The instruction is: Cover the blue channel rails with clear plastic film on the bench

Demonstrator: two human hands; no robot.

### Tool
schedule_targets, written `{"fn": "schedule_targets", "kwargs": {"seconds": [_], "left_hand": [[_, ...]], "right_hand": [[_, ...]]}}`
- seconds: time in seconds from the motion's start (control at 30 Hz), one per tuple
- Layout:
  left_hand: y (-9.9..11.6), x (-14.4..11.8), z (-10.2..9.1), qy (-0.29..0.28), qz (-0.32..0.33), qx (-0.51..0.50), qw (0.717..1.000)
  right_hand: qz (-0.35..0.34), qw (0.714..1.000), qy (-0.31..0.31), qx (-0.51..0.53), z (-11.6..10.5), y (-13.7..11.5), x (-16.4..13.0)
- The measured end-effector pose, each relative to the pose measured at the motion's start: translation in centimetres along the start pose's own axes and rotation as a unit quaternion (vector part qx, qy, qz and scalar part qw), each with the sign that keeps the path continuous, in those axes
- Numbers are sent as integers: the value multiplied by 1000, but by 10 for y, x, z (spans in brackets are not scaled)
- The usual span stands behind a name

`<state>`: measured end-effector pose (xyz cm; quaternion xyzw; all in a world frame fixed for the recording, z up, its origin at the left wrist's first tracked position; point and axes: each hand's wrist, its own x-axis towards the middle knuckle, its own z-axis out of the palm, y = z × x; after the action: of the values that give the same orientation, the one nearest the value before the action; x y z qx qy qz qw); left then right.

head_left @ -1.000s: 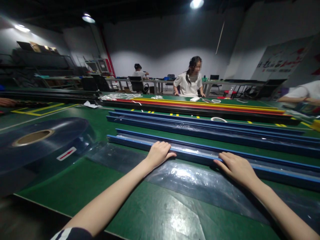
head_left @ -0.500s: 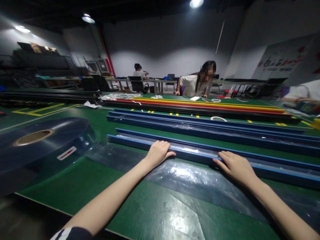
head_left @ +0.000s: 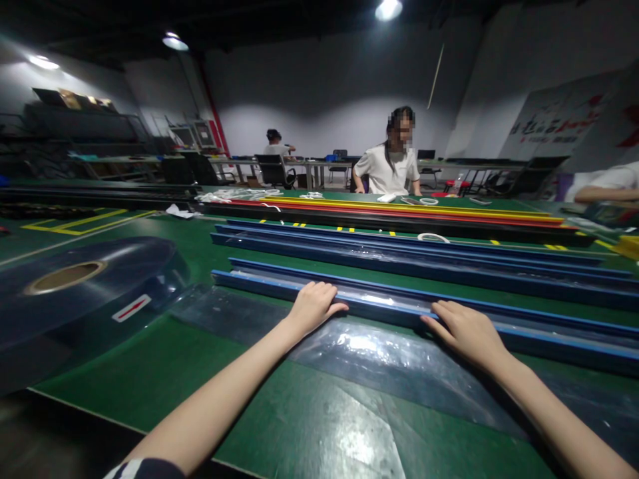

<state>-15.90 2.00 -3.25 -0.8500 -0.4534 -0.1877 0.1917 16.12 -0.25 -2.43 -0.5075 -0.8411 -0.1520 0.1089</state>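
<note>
A long blue channel rail (head_left: 384, 313) lies crosswise in front of me, with clear film in its trough. My left hand (head_left: 313, 307) is closed over its near edge, fingers curled into the trough and thumb pointing right along the side. Farther right, my right hand (head_left: 466, 330) grips the same edge, thumb toward the left. Between my forearms and the rail runs a strip of clear plastic film (head_left: 379, 359), flat on the green table (head_left: 299, 426). It leads left to a big roll of film (head_left: 134, 266) with a red-arrow label on its side.
More blue rails (head_left: 399, 258) lie parallel just beyond. Behind them are black, red and yellow strips (head_left: 409, 211), a white ring (head_left: 433, 237) and a crumpled white piece (head_left: 180, 211). A person (head_left: 392, 163) in a white shirt is across the table; others sit farther off.
The person across the table has straightened up from leaning forward. My hands keep their hold on the rail, and the view has shifted only slightly.
</note>
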Motion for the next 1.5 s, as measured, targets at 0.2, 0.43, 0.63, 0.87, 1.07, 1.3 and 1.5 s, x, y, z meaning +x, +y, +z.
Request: {"fn": "schedule_targets", "kwargs": {"seconds": [0.2, 0.43, 0.63, 0.87, 1.07, 1.3, 1.5], "left_hand": [[-2, 1, -1, -2, -5, -16, 1000], [-2, 3, -3, -10, -12, -13, 1000], [-4, 2, -3, -11, -8, -27, 1000], [-6, 1, -4, -25, -16, -35, 999], [-10, -4, -13, -52, -22, -43, 997], [-30, -12, -20, -72, -60, -28, 995], [-42, -13, -25, -104, -101, -14, 989]], "right_hand": [[1, 1000, -23, 5, -1, 1, 1], [11, 999, -34, 35, -3, 1, 2], [21, 998, -38, 42, -3, 0, 2], [30, 996, -31, 72, -5, 1, 0], [24, 991, -70, 112, -17, -5, 4], [16, 981, -135, 137, -25, -13, 26], [-30, 967, -199, 156, -28, -37, 57]]}}
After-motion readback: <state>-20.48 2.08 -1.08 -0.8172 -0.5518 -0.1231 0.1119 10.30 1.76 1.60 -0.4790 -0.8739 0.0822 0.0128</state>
